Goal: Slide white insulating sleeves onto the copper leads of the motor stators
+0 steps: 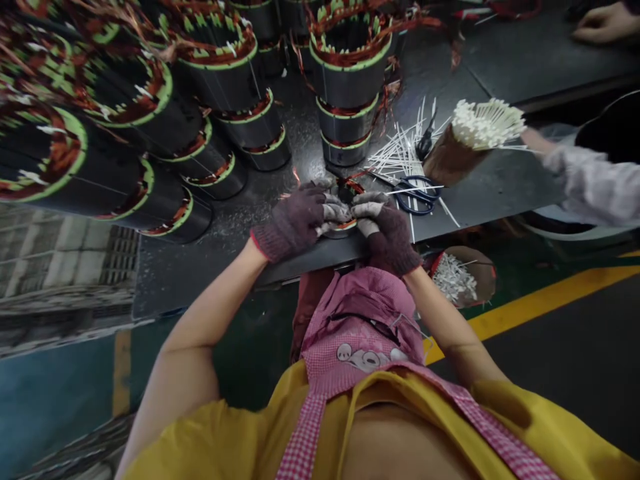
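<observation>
Between my hands, near the table's front edge, stands a small motor stator point(345, 231) with copper windings at its top. My left hand point(306, 217), in a dark purple glove with grey fingertips, is closed on the stator's left side. From the right, my right hand point(384, 230), gloved alike, grips the opposite side, its fingertips close to the left ones. What the fingertips pinch at the winding is too small to make out. Dark-handled scissors point(416, 195) lie just right of my right hand, among loose white cable ties point(400, 155).
Stacked stators point(350, 83) with copper leads fill the table's back and left. A brown holder point(453, 157) packed with cable ties stands at right. Below the edge, a bin point(481, 277) contains white scraps. Another person's hand point(603, 23) and sleeve point(595, 183) show at right.
</observation>
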`<state>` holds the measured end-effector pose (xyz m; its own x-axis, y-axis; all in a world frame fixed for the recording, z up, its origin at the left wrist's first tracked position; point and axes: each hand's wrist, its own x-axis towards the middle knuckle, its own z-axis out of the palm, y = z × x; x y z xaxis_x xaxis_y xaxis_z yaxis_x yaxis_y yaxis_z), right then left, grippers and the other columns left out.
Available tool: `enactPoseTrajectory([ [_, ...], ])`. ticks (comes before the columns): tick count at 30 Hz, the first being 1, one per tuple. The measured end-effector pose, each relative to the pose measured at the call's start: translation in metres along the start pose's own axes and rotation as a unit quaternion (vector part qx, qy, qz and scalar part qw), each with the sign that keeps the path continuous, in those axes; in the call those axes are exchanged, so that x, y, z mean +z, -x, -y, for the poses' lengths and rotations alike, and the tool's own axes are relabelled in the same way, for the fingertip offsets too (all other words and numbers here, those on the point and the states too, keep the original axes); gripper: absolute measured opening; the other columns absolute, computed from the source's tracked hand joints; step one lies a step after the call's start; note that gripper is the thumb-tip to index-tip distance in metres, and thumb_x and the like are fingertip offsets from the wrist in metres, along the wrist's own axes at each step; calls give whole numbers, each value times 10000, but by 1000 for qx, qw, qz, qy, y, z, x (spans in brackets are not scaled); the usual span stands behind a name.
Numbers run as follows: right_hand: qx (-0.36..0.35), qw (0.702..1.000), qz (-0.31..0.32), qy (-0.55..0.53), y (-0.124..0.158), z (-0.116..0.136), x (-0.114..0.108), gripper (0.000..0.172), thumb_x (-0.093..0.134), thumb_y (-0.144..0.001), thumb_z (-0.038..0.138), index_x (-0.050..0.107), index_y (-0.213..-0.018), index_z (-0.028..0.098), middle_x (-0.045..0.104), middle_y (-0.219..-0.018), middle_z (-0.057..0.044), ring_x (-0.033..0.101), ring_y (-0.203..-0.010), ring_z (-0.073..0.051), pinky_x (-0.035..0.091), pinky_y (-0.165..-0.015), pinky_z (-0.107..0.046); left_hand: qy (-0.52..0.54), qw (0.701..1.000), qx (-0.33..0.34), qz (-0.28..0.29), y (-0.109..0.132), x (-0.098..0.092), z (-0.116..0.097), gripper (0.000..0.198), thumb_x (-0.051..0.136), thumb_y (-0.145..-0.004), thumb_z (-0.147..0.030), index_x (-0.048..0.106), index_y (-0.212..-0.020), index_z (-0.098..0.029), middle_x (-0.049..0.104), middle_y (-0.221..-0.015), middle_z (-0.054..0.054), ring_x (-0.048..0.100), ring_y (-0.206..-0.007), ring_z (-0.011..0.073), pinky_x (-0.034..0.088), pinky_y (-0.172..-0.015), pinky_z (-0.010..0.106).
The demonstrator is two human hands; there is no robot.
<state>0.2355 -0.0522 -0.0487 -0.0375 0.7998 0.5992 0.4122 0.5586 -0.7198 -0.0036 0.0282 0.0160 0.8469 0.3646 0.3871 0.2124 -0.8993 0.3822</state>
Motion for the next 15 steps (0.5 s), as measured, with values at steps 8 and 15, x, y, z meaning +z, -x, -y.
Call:
enactPoseTrajectory([
  [8,61,973,-209,77,6,-36,-51,165,665,-1031,313,811,-1100,280,827,-1218,-82,774,-1175,-271,635,-1102,-513,-109,976,-91,-165,24,43,-7,255,818,-937,-349,730,-1165,-279,838,-1207,69,721,-1386,383,578,-1226,653],
  [15,180,857,-454,162,-32,-119,-151,269,622,-1030,400,725,-1210,228,742,-1214,-148,735,-1192,-315,620,-1082,-574,-210,914,-80,-338,17,101,-18,418,886,-890,-276,630,-1219,-254,772,-1152,104,746,-1265,375,569,-1165,652],
])
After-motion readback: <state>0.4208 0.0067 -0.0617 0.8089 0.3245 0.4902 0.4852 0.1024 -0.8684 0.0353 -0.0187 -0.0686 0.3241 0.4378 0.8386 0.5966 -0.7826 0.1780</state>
